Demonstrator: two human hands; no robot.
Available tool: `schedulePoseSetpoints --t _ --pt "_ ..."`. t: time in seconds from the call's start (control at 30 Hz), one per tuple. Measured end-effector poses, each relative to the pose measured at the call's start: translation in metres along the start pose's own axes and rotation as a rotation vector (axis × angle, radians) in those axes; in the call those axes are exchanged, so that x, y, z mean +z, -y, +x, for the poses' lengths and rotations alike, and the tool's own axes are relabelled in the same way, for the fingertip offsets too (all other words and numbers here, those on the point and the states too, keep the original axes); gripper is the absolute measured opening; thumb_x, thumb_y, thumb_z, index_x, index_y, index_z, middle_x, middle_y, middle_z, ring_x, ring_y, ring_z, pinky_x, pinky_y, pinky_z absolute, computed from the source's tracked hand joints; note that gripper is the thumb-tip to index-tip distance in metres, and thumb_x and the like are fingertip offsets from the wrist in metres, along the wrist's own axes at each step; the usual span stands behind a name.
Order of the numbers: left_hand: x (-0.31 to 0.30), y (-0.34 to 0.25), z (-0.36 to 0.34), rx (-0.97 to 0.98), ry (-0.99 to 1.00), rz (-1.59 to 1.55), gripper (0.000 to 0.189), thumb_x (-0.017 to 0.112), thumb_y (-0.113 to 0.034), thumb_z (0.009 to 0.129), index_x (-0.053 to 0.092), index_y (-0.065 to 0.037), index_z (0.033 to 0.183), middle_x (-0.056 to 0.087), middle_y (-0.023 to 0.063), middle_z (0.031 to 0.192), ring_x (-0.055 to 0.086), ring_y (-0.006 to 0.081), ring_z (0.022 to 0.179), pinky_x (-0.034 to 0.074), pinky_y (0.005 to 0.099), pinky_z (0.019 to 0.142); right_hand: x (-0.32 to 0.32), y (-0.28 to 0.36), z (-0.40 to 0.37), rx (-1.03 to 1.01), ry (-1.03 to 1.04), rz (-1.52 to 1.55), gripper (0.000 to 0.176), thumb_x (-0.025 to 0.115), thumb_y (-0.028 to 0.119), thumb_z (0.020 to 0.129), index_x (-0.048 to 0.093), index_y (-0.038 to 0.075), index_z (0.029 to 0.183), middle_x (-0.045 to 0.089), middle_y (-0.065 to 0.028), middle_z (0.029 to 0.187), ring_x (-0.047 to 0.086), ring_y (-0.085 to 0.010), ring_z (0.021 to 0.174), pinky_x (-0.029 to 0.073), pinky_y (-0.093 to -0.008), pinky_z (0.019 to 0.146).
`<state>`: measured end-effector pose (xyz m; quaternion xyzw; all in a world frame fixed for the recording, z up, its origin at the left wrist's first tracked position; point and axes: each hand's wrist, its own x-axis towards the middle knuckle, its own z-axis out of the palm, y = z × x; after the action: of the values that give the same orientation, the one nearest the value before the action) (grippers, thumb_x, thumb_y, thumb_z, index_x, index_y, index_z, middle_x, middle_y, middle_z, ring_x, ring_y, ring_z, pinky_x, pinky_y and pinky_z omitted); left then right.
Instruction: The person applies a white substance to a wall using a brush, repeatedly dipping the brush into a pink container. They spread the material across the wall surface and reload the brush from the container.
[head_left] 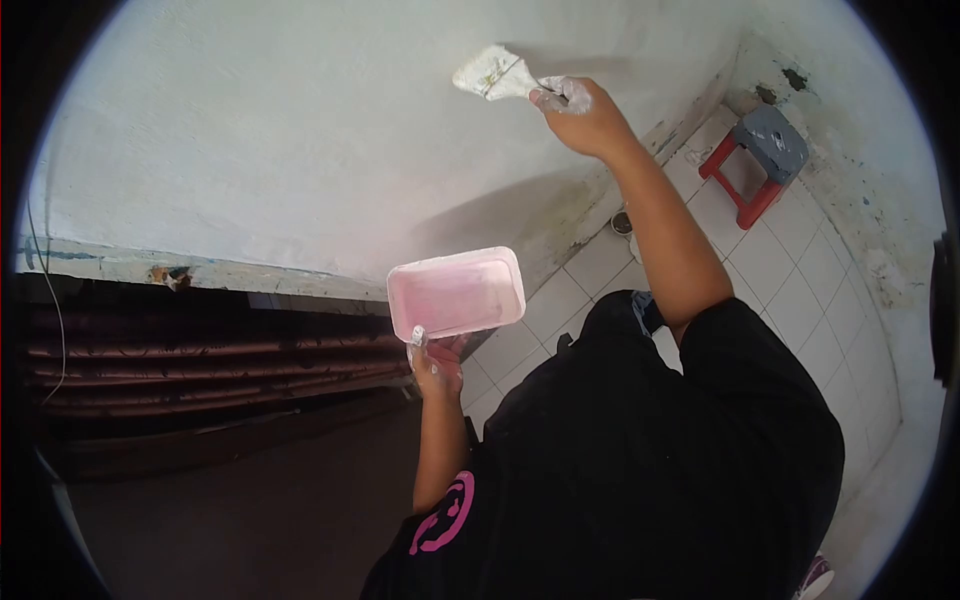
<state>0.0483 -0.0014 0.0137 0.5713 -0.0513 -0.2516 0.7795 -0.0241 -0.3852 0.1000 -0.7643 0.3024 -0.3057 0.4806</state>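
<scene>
Your right hand (577,112) grips the white paint-coated brush (497,74) by its handle, near the pale wall (260,130). Below the brush, your left hand (437,366) clasps the rectangular pink plastic tub (457,294).

At the upper centre of the frame, the right hand (578,108) grips a white-coated brush (494,74) by its handle, the bristles pointing left against or close to the pale wall (250,130); which, I cannot tell. Near the middle, the left hand (438,366) supports a pinkish rectangular tub (457,296), thumb over its rim. Both hands carry white smears. At upper right, a grey-topped stool (772,143) with red legs stands on the tiled floor (797,290).
</scene>
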Motion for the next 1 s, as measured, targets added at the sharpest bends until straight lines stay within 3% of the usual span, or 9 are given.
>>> schedulePoseSetpoints --t 0.1,0.17,0.37,0.6,0.67,0.7,0.77,0.83,1.0 --pt "0.004 0.0 -0.005 -0.011 -0.028 0.0 0.058 0.05 -0.042 0.088 0.036 -0.009 0.134 0.048 0.0131 0.13 0.054 0.0343 0.113 0.049 0.0531 0.087 0.072 -0.072 -0.012 -0.08 -0.091 0.28 0.035 0.055 0.038 0.086 0.063 0.005 0.094 0.064 -0.0186 0.085 0.062 -0.0334 0.079 0.047 -0.0391 0.071" --pt "0.002 -0.001 -0.007 -0.014 -0.065 0.014 0.058 0.051 -0.042 0.088 0.036 -0.009 0.133 0.047 0.0132 0.13 0.054 0.0346 0.112 0.049 0.053 0.086 0.114 -0.132 -0.033 0.098 0.023 0.123 0.036 0.055 0.037 0.089 0.064 0.004 0.102 0.065 -0.0122 0.083 0.061 -0.0235 0.078 0.047 -0.0329 0.073" --pt "0.007 -0.005 -0.005 -0.024 -0.075 0.007 0.059 0.05 -0.042 0.088 0.035 -0.007 0.133 0.046 0.0137 0.131 0.054 0.0364 0.112 0.049 0.0534 0.086 0.148 -0.219 -0.075 0.393 0.171 -0.152 0.034 0.058 0.034 0.086 0.064 0.004 0.101 0.066 -0.0198 0.089 0.063 -0.0364 0.088 0.048 -0.0393 0.073" --pt "0.015 0.002 0.002 -0.014 -0.05 -0.013 0.062 0.05 -0.042 0.088 0.033 -0.006 0.135 0.045 0.0161 0.132 0.052 0.0372 0.114 0.048 0.0548 0.088 0.025 -0.022 -0.019 0.286 0.287 0.22 0.024 0.057 0.029 0.09 0.062 0.006 0.09 0.052 0.0011 0.067 0.047 -0.0072 0.061 0.039 -0.0253 0.055" --pt "0.02 0.007 0.006 -0.013 -0.077 -0.037 0.062 0.05 -0.042 0.088 0.033 -0.006 0.135 0.045 0.0166 0.132 0.052 0.0375 0.114 0.048 0.0554 0.089 0.02 -0.006 -0.013 0.029 -0.051 0.336 0.021 0.056 0.028 0.092 0.06 0.007 0.088 0.048 0.0044 0.066 0.041 -0.0041 0.06 0.034 -0.0226 0.053" --pt "0.021 0.012 0.008 -0.021 -0.096 -0.046 0.063 0.05 -0.042 0.088 0.032 -0.005 0.135 0.045 0.0168 0.132 0.052 0.0377 0.115 0.047 0.0559 0.089 0.026 -0.011 -0.008 0.024 -0.036 0.331 0.021 0.056 0.028 0.092 0.06 0.007 0.088 0.048 0.0044 0.066 0.041 -0.0041 0.06 0.034 -0.0226 0.053" --pt "0.023 0.02 0.008 -0.025 -0.128 -0.062 0.063 0.05 -0.042 0.088 0.032 -0.005 0.136 0.045 0.017 0.132 0.051 0.038 0.115 0.047 0.0563 0.089 0.055 -0.039 -0.002 0.027 0.078 0.448 0.021 0.056 0.026 0.092 0.059 0.005 0.088 0.049 0.0013 0.067 0.04 -0.0069 0.063 0.036 -0.0239 0.057" --pt "0.03 0.024 0.008 -0.03 -0.139 -0.159 0.054 0.052 -0.033 0.089 0.036 -0.005 0.132 0.052 0.0163 0.125 0.055 0.0368 0.111 0.047 0.0559 0.091 0.095 -0.098 -0.018 0.013 0.074 0.194 0.033 0.056 0.033 0.088 0.061 0.003 0.099 0.065 -0.0177 0.087 0.062 -0.0275 0.081 0.047 -0.0351 0.074" --pt "0.065 0.041 0.01 -0.041 -0.173 -0.111 0.056 0.051 -0.038 0.088 0.037 -0.006 0.133 0.051 0.0155 0.127 0.054 0.0361 0.112 0.046 0.0553 0.091 0.099 -0.206 -0.067 0.367 0.317 -0.118 0.036 0.056 0.034 0.086 0.062 0.002 0.102 0.064 -0.0207 0.095 0.062 -0.0343 0.095 0.046 -0.0414 0.081"
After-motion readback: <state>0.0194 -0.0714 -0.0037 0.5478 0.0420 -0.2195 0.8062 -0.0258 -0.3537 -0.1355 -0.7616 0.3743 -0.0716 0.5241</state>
